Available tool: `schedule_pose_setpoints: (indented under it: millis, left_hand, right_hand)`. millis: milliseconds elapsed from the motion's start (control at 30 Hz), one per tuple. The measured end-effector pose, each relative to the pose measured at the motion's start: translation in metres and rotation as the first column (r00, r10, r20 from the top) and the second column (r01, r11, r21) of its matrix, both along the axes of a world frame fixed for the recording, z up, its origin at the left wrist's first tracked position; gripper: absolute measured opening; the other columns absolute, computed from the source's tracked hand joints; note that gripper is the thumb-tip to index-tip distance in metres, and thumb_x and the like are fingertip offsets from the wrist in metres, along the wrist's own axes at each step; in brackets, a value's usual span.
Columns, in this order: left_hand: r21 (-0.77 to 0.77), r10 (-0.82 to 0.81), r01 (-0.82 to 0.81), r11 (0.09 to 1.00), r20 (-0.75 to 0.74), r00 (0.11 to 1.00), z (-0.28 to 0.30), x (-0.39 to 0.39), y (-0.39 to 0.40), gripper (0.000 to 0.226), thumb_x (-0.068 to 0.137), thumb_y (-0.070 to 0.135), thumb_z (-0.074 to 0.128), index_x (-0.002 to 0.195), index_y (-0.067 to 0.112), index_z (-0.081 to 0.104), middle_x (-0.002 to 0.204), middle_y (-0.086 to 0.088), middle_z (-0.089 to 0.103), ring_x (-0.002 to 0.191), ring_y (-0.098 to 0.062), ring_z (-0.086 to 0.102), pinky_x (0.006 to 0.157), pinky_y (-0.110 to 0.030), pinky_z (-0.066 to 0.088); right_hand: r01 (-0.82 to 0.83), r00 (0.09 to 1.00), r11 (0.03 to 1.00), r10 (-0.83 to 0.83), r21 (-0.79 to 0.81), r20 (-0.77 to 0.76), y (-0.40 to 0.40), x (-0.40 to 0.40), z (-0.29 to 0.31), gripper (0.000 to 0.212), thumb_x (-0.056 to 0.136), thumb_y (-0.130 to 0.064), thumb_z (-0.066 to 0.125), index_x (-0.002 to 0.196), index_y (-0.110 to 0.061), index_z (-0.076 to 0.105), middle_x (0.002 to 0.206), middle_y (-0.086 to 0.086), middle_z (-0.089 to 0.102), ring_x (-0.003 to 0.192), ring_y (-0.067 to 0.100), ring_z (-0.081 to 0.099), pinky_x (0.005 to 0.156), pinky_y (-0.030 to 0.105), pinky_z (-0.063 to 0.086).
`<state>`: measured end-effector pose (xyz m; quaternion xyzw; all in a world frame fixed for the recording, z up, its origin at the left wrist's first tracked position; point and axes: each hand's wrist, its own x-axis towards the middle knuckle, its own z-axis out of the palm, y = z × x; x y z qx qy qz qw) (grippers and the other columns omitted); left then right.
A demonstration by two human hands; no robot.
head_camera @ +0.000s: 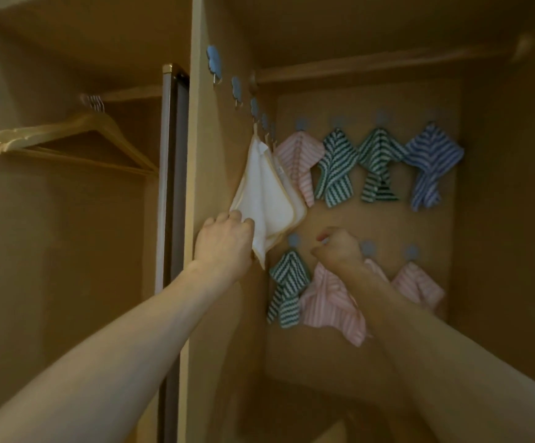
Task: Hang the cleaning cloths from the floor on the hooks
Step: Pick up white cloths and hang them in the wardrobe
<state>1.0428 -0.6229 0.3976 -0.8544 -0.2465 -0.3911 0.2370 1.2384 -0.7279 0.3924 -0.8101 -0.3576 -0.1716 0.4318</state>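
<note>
**Wardrobe hooks: cloths hung, near full**

- Back panel, upper row: four cloths are hanging from blue hooks: one pink striped cloth, two green striped cloths and one blue striped cloth.
- Back panel, lower row: a green zigzag cloth and a small pink cloth are hanging. The right hand, fingers curled and pinching at the top of a large pink striped cloth, is working at a hook hidden behind it; whether the loop is seated cannot be told.
- Side panel: white cloths are hanging in a bunch from the lower cloud-shaped hooks; the two upper ones are showing bare. The left hand is gripping the lower edge of the front white cloth, fingers curled round it.
- Remaining, by judgement: the task is looking mostly done. The floor is lying out of view, so cloths left there cannot be counted.
- Also present: wooden hangers on the left rail.
</note>
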Motion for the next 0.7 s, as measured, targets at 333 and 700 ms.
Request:
schedule_pose_setpoints:
  millis: [333,700]
  left_hand:
    - [-0.199,-0.043,0.033,0.979,-0.047,0.998,-0.046,-0.011,-0.045,0.046,0.093,0.028,0.05,0.138,0.018,0.045,0.132,-0.008,0.051,0.123,-0.032,0.047,0.1,-0.043,0.038]
    - [-0.44,-0.149,0.111,0.891,-0.053,0.987,-0.152,-0.041,-0.164,0.05,0.097,0.035,0.045,0.146,0.025,0.038,0.148,-0.006,0.042,0.139,-0.028,0.033,0.116,-0.048,0.021]
  right_hand:
    - [-0.044,0.995,0.988,0.057,-0.149,0.084,-0.063,-0.055,-0.042,0.034,0.086,-0.02,0.067,0.118,-0.007,0.063,0.114,0.014,0.065,0.106,0.028,0.061,0.08,0.027,0.047]
    - [-0.153,0.987,0.95,0.131,-0.271,-0.097,-0.182,-0.122,-0.143,0.054,0.089,-0.031,0.066,0.139,-0.022,0.048,0.129,0.004,0.06,0.109,0.017,0.058,0.084,0.023,0.045]
